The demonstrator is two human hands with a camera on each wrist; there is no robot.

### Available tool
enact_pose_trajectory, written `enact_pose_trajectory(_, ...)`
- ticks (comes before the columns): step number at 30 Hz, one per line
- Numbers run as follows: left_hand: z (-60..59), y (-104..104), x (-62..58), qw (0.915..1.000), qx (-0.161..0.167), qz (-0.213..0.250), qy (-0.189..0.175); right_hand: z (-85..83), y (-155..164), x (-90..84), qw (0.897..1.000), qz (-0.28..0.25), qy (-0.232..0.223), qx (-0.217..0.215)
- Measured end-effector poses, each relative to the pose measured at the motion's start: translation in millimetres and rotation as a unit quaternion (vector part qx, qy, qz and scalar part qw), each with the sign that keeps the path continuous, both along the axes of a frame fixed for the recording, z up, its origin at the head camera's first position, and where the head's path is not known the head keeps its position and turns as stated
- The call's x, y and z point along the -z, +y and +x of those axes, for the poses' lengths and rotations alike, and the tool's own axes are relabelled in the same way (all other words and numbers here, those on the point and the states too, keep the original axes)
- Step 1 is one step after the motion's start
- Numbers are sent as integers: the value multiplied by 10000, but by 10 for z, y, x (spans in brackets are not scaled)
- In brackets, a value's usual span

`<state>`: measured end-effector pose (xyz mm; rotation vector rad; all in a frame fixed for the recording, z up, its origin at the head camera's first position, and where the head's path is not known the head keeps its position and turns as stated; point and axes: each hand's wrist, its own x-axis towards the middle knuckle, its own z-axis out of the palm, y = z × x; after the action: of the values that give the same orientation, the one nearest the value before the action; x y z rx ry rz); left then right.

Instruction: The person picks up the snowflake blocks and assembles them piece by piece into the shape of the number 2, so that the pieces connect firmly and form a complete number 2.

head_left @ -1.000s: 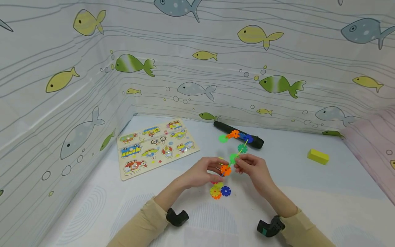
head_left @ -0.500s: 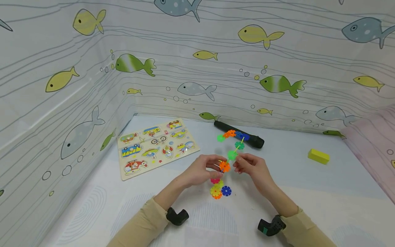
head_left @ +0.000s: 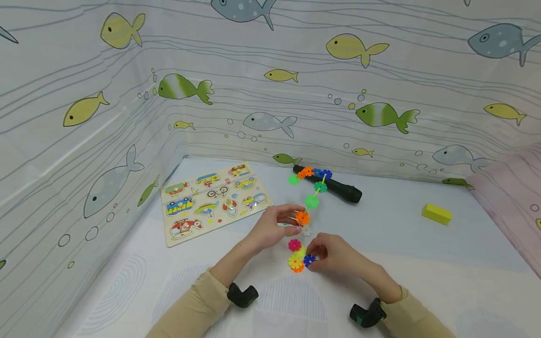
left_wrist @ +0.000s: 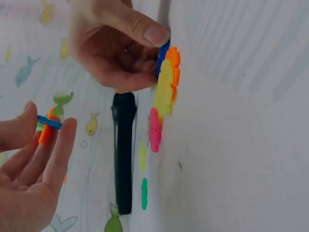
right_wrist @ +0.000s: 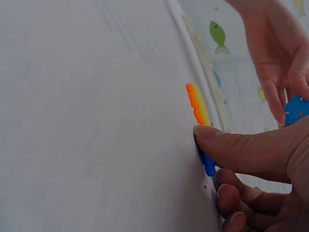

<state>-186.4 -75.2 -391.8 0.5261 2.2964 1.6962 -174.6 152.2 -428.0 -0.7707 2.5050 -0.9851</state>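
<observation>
My left hand (head_left: 270,227) pinches the near end of a chain of flower-shaped plastic discs (head_left: 312,201), held above the table. Its held end is a light blue disc (left_wrist: 49,122) slotted into an orange disc (head_left: 302,218); green, dark blue and more orange discs follow toward the far end. My right hand (head_left: 338,253) is low at the table, thumb and fingers pinching a loose dark blue disc (head_left: 309,261). Beside that lie a yellow disc (head_left: 295,261), an orange disc (head_left: 297,269) partly under it, and a pink disc (head_left: 294,245). A whitish disc (head_left: 306,231) shows below the left fingertips.
Behind the chain lies a black microphone (head_left: 344,191). A wooden peg puzzle board (head_left: 215,206) with vehicle pictures is at the left, and a yellow block (head_left: 436,214) at the right. Fish-patterned sheeting (head_left: 313,103) walls off the back and left.
My right hand has left the chain and come down toward me to the dark blue disc. My left hand has carried the chain slightly away and to the left.
</observation>
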Motion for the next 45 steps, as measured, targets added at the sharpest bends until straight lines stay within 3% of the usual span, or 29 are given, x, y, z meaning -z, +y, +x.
enact_pose_trajectory(8, -5, 14, -4, 9998, -48, 150, -112, 25, -36, -12, 9999, 31, -65, 148)
enact_pose_trajectory(13, -1, 20, -1, 9997, -77, 157, -152, 8, -39, -18, 9966, -490, -379, 543)
enact_pose_trajectory(16, 0, 25, 6, 9997, -51, 163, -145, 7, -37, -18, 9868, -1122, -844, 811)
enact_pose_trajectory(20, 2, 34, 14, 9997, 52, 201, -112, 37, -66, -22, 9635, -1957, -1581, 916)
enact_pose_trajectory(25, 12, 45, 32, 9996, 201, 175, -83, 79, -130, -24, 9451, -2416, -2014, 885)
enact_pose_trajectory(28, 12, 51, 48, 9994, 286, 169, -38, 91, -152, -22, 9433, -2469, -2048, 846)
enact_pose_trajectory(39, 36, 70, 57, 9993, 340, 107, -78, 133, -174, -60, 9525, -2326, -1752, 890)
enact_pose_trajectory(45, 33, 75, 71, 9993, 336, 124, -72, 141, -181, -97, 9472, -2455, -1790, 1027)
